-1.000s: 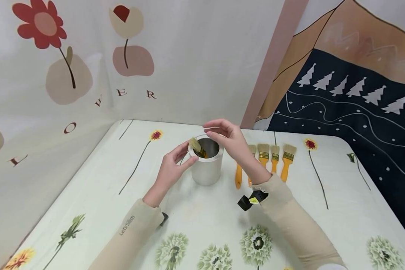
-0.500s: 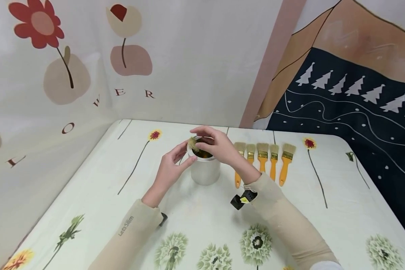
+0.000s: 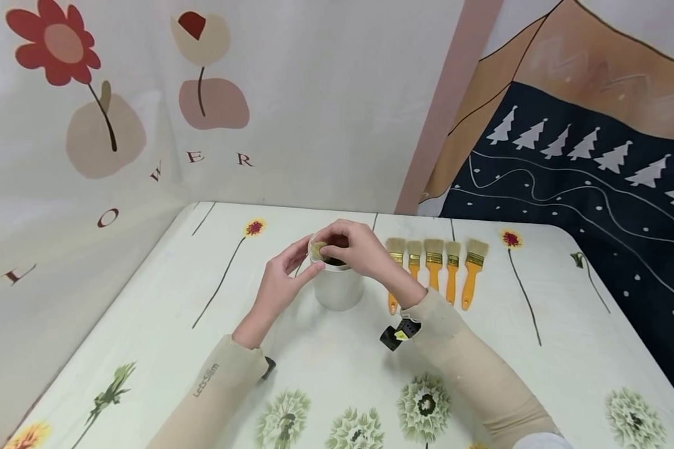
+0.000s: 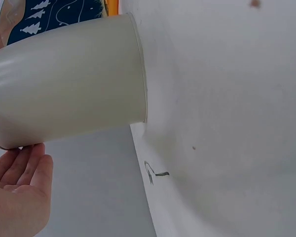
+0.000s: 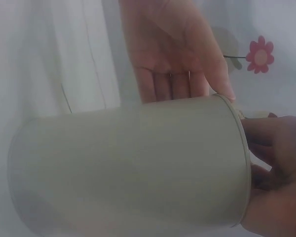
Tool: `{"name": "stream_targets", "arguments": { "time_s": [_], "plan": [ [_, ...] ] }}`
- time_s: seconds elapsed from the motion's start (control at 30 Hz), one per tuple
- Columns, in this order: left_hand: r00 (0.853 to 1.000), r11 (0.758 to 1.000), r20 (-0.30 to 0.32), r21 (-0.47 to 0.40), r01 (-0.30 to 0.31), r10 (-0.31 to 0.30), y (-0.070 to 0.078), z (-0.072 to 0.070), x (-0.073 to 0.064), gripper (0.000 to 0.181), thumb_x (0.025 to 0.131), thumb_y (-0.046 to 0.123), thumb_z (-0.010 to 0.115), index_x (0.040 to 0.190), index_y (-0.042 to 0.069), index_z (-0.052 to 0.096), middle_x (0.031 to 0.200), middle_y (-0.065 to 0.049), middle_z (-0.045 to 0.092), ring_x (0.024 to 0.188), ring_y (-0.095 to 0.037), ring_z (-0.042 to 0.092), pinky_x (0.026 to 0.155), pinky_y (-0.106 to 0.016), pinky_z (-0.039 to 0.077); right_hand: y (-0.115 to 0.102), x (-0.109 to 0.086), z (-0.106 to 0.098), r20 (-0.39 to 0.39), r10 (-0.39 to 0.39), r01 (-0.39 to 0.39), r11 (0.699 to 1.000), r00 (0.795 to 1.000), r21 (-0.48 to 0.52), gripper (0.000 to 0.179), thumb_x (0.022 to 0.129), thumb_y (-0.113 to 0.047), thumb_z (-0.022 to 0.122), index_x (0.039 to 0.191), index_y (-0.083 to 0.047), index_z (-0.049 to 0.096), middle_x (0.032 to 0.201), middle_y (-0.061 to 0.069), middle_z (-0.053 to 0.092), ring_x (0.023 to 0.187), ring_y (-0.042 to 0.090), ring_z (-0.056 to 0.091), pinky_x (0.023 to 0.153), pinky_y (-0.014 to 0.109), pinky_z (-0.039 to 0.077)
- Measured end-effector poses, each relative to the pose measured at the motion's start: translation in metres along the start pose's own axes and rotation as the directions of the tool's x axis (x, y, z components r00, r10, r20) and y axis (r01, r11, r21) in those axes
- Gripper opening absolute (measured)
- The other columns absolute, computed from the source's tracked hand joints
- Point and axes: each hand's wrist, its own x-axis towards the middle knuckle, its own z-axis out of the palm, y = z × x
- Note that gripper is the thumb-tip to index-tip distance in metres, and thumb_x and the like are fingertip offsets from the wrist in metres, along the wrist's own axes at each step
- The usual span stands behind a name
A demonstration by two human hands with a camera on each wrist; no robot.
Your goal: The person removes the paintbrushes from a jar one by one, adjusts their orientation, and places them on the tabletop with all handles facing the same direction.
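A pale cylindrical canister [image 3: 339, 292] stands upright on the table, open at the top. Thumb near the rim and fingers along the far side, my left hand [image 3: 278, 280] steadies its left side; the left wrist view shows the fingertips against the canister wall [image 4: 74, 84]. At the mouth, my right hand [image 3: 365, 252] has thumb and fingers pinching the bristle end of a paintbrush [image 3: 317, 251]. The brush's handle is hidden inside the canister. In the right wrist view the right fingers [image 5: 259, 131] reach over the rim.
Several flat paintbrushes [image 3: 434, 255] with orange handles lie in a row right of the canister, bristles pointing away. A flower-print cloth [image 3: 326, 368] covers the table. Printed fabric hangings [image 3: 314, 112] rise behind it.
My right hand has moved left and down from above the canister's far rim into its mouth, taking hold of the brush's bristle end. The left hand has stayed at the canister.
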Motion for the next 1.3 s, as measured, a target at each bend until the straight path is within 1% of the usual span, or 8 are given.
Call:
{"name": "stream_targets", "arguments": {
  "time_s": [0.23,0.33,0.5,0.63,0.77,0.9,1.13,1.3],
  "plan": [
    [1.000,1.000,0.010,0.002,0.008,-0.008,-0.002,0.000,0.001,0.061,0.093,0.025,0.072,0.148,0.011,0.049,0.150,-0.010,0.053,0.138,-0.027,0.052,0.116,-0.037,0.044,0.004,0.004,-0.002,-0.023,0.024,-0.023,0.999,0.999,0.039,0.011,0.094,-0.010,0.068,0.104,-0.007,0.073,0.108,0.009,0.072,0.100,0.021,0.069,0.092,0.030,0.059],
    [1.000,1.000,0.011,-0.001,0.000,0.000,-0.002,0.000,0.003,0.061,0.093,0.024,0.072,0.148,0.011,0.048,0.149,-0.011,0.053,0.138,-0.028,0.052,0.116,-0.038,0.044,0.006,0.005,-0.005,-0.045,0.035,-0.030,0.994,0.998,0.107,0.012,0.095,-0.010,0.068,0.105,-0.006,0.072,0.110,0.010,0.071,0.103,0.023,0.071,0.093,0.033,0.060],
    [1.000,1.000,0.009,0.002,-0.002,0.002,-0.002,0.000,0.005,0.062,0.092,0.024,0.073,0.148,0.012,0.049,0.149,-0.011,0.053,0.138,-0.027,0.052,0.116,-0.037,0.044,0.008,0.004,-0.011,-0.099,0.049,-0.018,0.957,0.994,0.289,0.016,0.094,-0.007,0.067,0.109,-0.001,0.069,0.116,0.015,0.068,0.105,0.028,0.071,0.094,0.036,0.060],
    [1.000,1.000,0.004,0.001,0.005,-0.005,-0.003,0.000,0.004,0.062,0.091,0.024,0.074,0.148,0.013,0.050,0.149,-0.010,0.054,0.137,-0.026,0.052,0.116,-0.036,0.044,0.007,0.000,-0.019,-0.176,0.050,0.021,0.925,0.983,0.380,0.019,0.094,-0.007,0.068,0.110,0.002,0.068,0.114,0.013,0.068,0.098,0.020,0.071,0.092,0.033,0.061],
    [1.000,1.000,0.000,0.006,0.007,-0.007,-0.004,0.000,0.004,0.063,0.091,0.024,0.074,0.147,0.011,0.050,0.149,-0.010,0.054,0.137,-0.027,0.053,0.116,-0.035,0.044,0.002,-0.001,-0.031,-0.264,0.027,0.089,0.903,0.964,0.420,0.020,0.094,-0.004,0.067,0.111,0.006,0.066,0.104,0.004,0.068,0.089,0.009,0.070,0.089,0.033,0.063],
    [1.000,1.000,-0.010,0.010,0.005,-0.005,-0.004,0.000,0.004,0.062,0.091,0.021,0.075,0.147,0.009,0.050,0.148,-0.011,0.054,0.136,-0.028,0.054,0.115,-0.034,0.045,-0.005,-0.002,-0.048,-0.344,-0.009,0.170,0.883,0.939,0.438,0.020,0.094,-0.001,0.066,0.110,0.008,0.063,0.098,-0.004,0.067,0.086,0.007,0.071,0.084,0.031,0.064],
    [1.000,1.000,-0.024,-0.005,0.006,-0.006,-0.004,0.001,0.003,0.061,0.090,0.018,0.075,0.145,0.007,0.051,0.145,-0.014,0.056,0.134,-0.030,0.056,0.114,-0.033,0.046,-0.007,-0.008,-0.079,-0.456,-0.003,0.240,0.853,0.890,0.463,0.013,0.093,-0.003,0.068,0.103,-0.011,0.071,0.096,-0.004,0.068,0.086,0.008,0.070,0.078,0.024,0.064],
    [1.000,1.000,-0.022,-0.019,0.001,-0.002,-0.003,0.002,0.003,0.060,0.091,0.018,0.074,0.145,0.006,0.051,0.145,-0.015,0.056,0.135,-0.030,0.055,0.115,-0.033,0.045,-0.003,-0.017,-0.100,-0.523,0.041,0.265,0.826,0.851,0.497,0.015,0.092,-0.006,0.070,0.105,-0.014,0.072,0.098,-0.003,0.071,0.088,0.010,0.069,0.079,0.022,0.063]
  ]
}}
